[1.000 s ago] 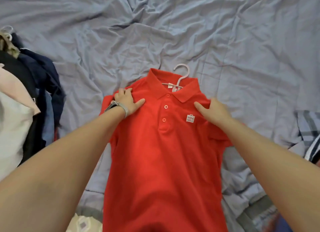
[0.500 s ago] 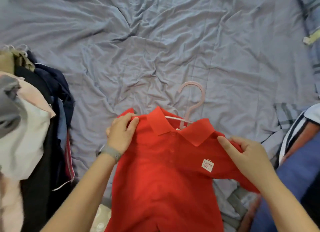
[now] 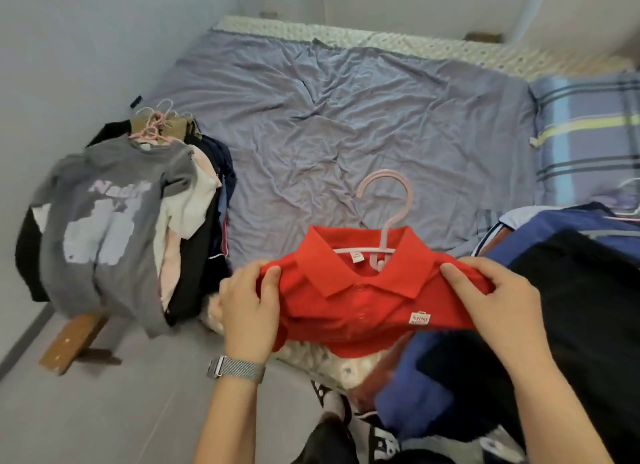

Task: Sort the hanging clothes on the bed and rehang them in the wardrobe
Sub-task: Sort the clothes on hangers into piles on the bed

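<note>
A red polo shirt (image 3: 360, 304) on a pink hanger (image 3: 389, 217) is held up off the near edge of the bed (image 3: 346, 124). My left hand (image 3: 247, 307) grips its left shoulder and my right hand (image 3: 498, 304) grips its right shoulder. The hanger's hook points away from me. At the bed's left edge lies a pile of hung clothes (image 3: 131, 214), with a grey printed sweatshirt on top. A second heap of dark blue and black clothes (image 3: 568, 290) lies on the right.
A plaid pillow (image 3: 588, 134) lies at the bed's far right. A wooden piece (image 3: 69, 342) sticks out on the grey floor under the left pile. Walls close in on the left and far side. My legs show below.
Both hands have lifted the red shirt by its shoulders off the sheet and drawn it toward me. The view has pulled back, showing the whole bed and floor.
</note>
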A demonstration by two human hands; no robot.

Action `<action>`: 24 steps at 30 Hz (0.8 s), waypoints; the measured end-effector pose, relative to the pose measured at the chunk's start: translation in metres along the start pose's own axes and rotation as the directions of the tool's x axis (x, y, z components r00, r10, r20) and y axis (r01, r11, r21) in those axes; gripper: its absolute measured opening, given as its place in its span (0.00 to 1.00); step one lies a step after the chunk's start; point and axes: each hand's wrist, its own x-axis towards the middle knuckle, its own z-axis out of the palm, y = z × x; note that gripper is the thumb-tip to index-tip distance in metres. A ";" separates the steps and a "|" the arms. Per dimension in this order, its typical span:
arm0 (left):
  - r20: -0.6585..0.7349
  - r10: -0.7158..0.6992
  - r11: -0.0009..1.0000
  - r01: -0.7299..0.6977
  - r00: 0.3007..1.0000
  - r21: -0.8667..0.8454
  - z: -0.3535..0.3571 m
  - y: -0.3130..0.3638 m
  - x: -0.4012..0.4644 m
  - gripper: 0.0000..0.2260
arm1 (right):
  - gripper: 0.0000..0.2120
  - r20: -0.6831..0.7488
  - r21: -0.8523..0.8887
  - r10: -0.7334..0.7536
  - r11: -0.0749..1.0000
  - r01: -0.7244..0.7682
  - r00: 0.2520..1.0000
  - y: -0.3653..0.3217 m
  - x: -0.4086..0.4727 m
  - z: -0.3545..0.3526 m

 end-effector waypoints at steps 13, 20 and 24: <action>-0.345 -0.173 0.984 0.173 0.922 -0.031 -0.219 -0.039 -0.108 0.19 | 0.07 0.230 0.114 -0.319 0.947 0.300 0.919 -0.152 -0.117 0.016; -0.407 -0.246 0.965 0.259 0.880 -0.023 -0.317 -0.123 -0.086 0.19 | 0.05 0.259 0.197 -0.414 0.907 0.372 0.873 -0.243 -0.146 0.123; -0.437 -0.210 0.973 0.230 0.874 -0.009 -0.363 -0.178 -0.073 0.19 | 0.04 0.275 0.252 -0.407 0.905 0.343 0.871 -0.278 -0.169 0.188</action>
